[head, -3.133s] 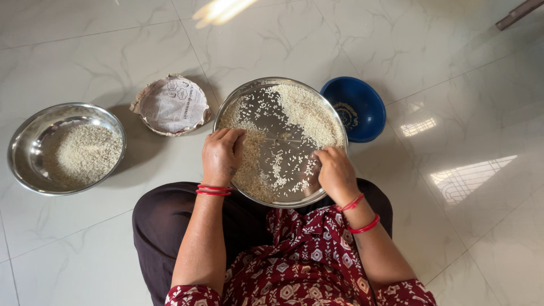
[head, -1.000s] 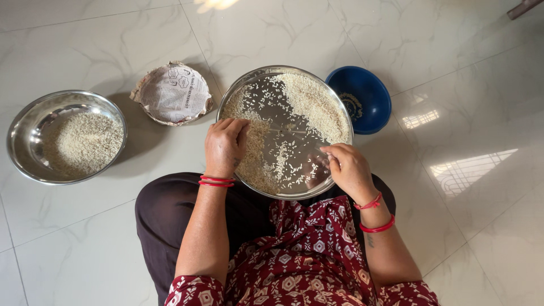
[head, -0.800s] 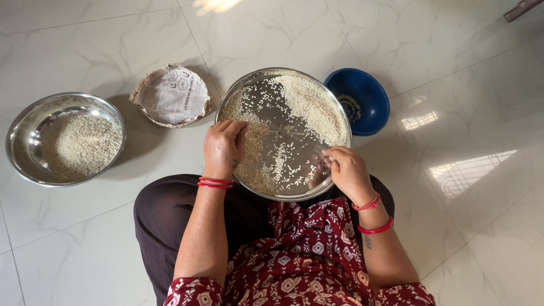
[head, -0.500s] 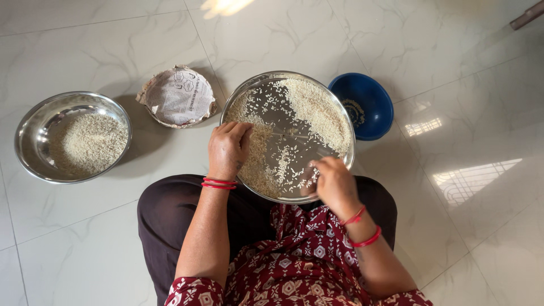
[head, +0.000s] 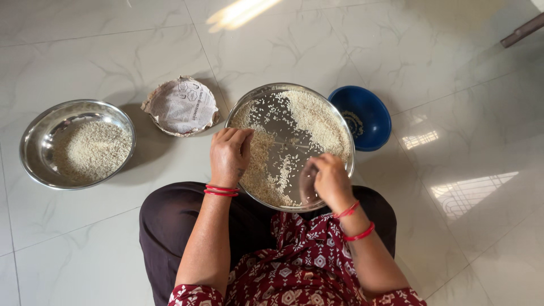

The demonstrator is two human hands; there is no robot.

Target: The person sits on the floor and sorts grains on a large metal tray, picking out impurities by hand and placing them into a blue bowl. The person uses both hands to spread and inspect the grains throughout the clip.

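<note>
Left hand [head: 230,154] is gripping the steel plate's [head: 243,105] near-left rim, right hand [head: 328,177] is pinching narrow among loose rice grains [head: 283,170], a heaped band [head: 317,122] lying beyond it and much remaining scattered, unsorted.

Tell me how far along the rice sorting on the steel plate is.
Partly done, it seems. A steel bowl already holds rice, and the blue bowl a little dark matter. In hand: the left hand grips the steel plate at its rim, while the right hand works the loose grains. Left: a heap of rice at the plate's far side and another by the left hand.
</note>
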